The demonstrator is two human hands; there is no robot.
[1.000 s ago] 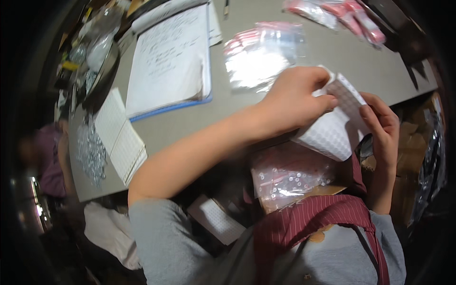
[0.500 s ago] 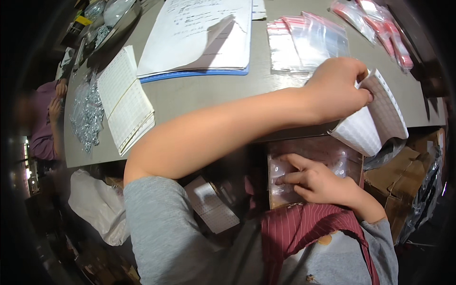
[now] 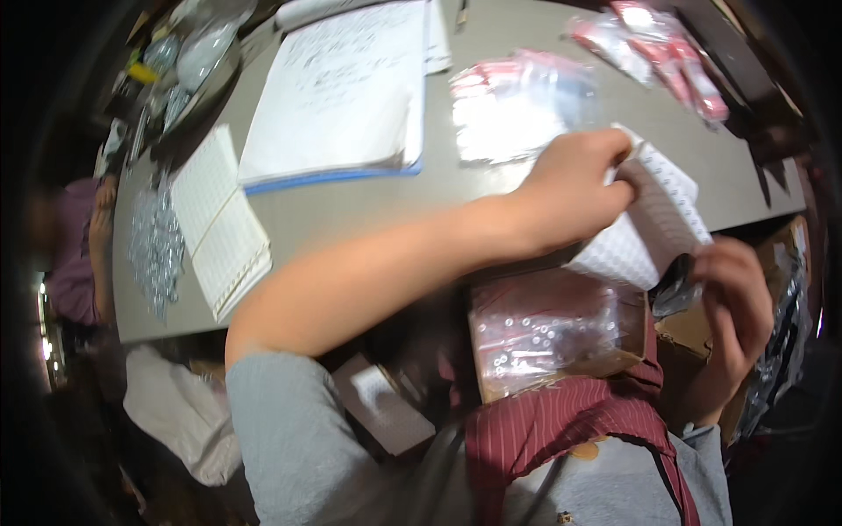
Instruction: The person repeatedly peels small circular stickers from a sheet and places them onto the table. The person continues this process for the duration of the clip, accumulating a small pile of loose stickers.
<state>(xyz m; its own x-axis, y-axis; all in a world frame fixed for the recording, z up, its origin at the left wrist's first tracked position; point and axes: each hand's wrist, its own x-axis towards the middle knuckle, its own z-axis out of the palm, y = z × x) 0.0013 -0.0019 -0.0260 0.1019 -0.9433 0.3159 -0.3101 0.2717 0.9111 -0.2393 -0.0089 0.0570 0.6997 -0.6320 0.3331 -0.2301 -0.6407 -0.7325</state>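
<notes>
While the left hand (image 3: 581, 188) pinches the dotted white sheet (image 3: 651, 203) at the table edge (image 3: 745, 210), I cannot tell whether the blurred right hand (image 3: 732, 294) beside it grips anything; one-sided holding could crease it; a loose pinch could drop it onto the small rings (image 3: 545, 332)

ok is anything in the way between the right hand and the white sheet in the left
Nothing visible: the right hand is right by the lower right edge of the white sheet, pinched in the left hand. Blur hides whether its fingertips touch it.
</notes>
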